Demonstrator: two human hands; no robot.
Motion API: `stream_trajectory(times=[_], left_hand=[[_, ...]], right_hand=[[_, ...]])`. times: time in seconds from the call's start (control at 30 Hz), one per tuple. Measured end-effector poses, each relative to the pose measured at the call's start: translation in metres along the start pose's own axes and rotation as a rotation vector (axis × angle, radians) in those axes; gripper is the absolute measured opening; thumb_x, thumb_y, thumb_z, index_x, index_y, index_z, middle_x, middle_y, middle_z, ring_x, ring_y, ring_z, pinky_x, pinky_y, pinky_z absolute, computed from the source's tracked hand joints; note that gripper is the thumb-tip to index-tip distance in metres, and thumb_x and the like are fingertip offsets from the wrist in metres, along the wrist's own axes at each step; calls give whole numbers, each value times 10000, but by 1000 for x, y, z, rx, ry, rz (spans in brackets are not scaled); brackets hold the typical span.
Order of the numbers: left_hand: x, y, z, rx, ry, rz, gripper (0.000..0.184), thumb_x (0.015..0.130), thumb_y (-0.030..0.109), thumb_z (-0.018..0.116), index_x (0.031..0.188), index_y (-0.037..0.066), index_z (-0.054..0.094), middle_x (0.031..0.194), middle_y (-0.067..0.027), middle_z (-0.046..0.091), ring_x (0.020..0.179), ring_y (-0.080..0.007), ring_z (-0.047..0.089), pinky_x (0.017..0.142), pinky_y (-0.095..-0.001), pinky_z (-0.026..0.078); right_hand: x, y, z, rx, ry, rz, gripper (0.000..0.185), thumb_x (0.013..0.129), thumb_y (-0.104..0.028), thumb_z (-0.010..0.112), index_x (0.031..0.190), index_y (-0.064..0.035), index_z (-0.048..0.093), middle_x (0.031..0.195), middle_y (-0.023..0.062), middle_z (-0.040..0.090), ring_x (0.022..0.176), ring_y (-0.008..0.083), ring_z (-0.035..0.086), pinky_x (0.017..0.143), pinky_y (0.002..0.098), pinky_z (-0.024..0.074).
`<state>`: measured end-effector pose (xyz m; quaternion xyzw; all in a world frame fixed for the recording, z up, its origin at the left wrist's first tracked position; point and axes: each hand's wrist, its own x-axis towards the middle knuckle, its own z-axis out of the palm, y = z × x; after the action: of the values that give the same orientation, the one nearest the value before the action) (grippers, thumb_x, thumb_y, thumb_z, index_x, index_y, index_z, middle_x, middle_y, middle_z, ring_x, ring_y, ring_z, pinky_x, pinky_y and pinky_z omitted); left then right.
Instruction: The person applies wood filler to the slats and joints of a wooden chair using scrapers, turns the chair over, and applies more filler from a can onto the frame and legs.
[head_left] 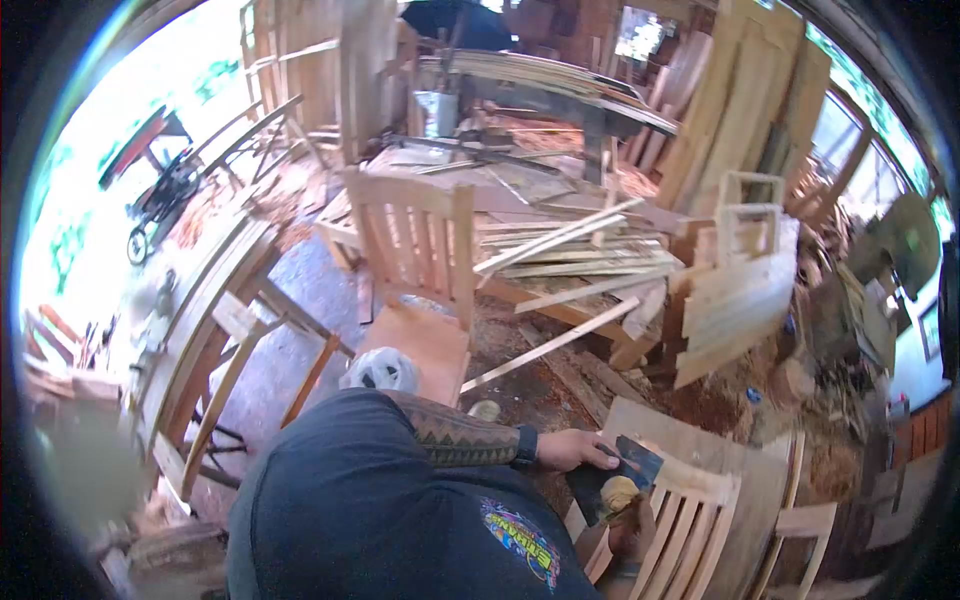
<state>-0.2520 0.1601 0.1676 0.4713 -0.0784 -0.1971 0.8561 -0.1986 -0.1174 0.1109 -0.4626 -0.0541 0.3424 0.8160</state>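
Note:
My left hand [573, 450], on a tattooed forearm with a dark wristband, is closed on the edge of a thin dark plate [588, 492], thumb on top. A tan, putty-like lump [620, 491] lies on the plate. Just below the lump is my right hand [629, 528], in shadow with its fingers curled; what it grips is hidden. Under and beside both hands is the slatted back of a wooden chair [690, 520], with a wide brown board [650, 425] behind it.
A wooden chair [412, 240] stands ahead, a white plastic bag [380, 370] by its seat. Loose wooden strips [575, 250] are piled beyond. Wide planks [735, 110] lean at the back right. A long bench [200, 320] stands at left; another chair part [805, 525] is at right.

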Motion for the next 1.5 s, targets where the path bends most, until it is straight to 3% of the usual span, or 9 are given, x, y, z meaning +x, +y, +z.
stream_trajectory(times=[0.07, 0.2, 0.33, 0.47, 0.73, 0.93, 1.07, 1.17, 1.5], left_hand=[[-8, 25, 6, 24, 29, 50, 408, 1050, 279, 574, 1382, 47, 619, 1401, -36, 611, 1259, -141, 538, 1109, -306, 403], [-9, 37, -11, 140, 37, 33, 470, 1053, 326, 548, 1447, 69, 569, 1501, -61, 531, 1361, -161, 451, 1182, -300, 278], [4, 37, -26, 99, 0, 24, 467, 1048, 328, 558, 1429, 60, 586, 1477, -50, 556, 1337, -155, 474, 1168, -297, 301], [20, 50, -33, -2, -54, -72, 453, 1047, 313, 561, 1417, 54, 596, 1445, -52, 582, 1312, -154, 499, 1160, -297, 315], [49, 84, -45, -9, -193, -86, 463, 1020, 227, 591, 1397, -41, 565, 1376, -122, 623, 1241, -192, 587, 1091, -329, 434], [84, 101, -76, 66, 205, -231, 402, 1061, 285, 523, 1249, -53, 633, 1139, -132, 718, 986, -205, 702, 911, -320, 556], [99, 115, -92, 724, 163, -174, 370, 1053, 275, 538, 1221, -37, 644, 1025, -116, 728, 861, -161, 701, 813, -306, 556], [109, 107, -84, 273, 136, -232, 363, 1057, 286, 531, 1171, -27, 676, 993, -91, 730, 842, -156, 700, 779, -318, 542], [122, 87, -81, 556, -3, -176, 321, 1071, 215, 509, 1127, -53, 678, 994, -54, 710, 897, -110, 620, 831, -291, 505]], right_hand=[[11, -2, 0, 126, -49, 4, 386, 1067, -318, 520, 1252, 16, 576, 1071, 77, 623, 1002, 191, 625, 893, 327, 521], [40, 14, -2, -482, 13, -225, 463, 1107, -376, 399, 1367, -16, 527, 1245, 114, 648, 1118, 273, 631, 970, 370, 490], [46, -10, 44, -767, 78, -353, 427, 1091, -354, 456, 1282, 14, 559, 1204, 102, 627, 1046, 221, 624, 915, 342, 511], [61, -25, 77, -228, 292, -145, 456, 1085, -400, 461, 1198, 17, 607, 1139, 101, 637, 989, 199, 641, 849, 338, 543], [84, -67, 136, -208, 483, 92, 625, 1017, -579, 511, 1107, 8, 707, 1030, 107, 721, 867, 193, 685, 787, 333, 553], [82, -76, 100, -541, 688, -332, 400, 1025, -318, 600, 1197, 38, 656, 1058, 99, 719, 941, 182, 670, 841, 317, 527], [57, -87, 115, -1250, 673, -272, 274, 970, -102, 584, 1220, -27, 667, 1078, 159, 715, 1008, 290, 686, 898, 368, 534], [60, -75, 130, -1493, 536, -594, 413, 855, -94, 638, 1262, -30, 640, 1157, 178, 679, 1051, 392, 647, 922, 426, 526], [72, -45, 155, -1734, 612, -436, 490, 775, -132, 641, 1260, -65, 633, 1206, 104, 650, 1039, 293, 615, 930, 415, 475]])
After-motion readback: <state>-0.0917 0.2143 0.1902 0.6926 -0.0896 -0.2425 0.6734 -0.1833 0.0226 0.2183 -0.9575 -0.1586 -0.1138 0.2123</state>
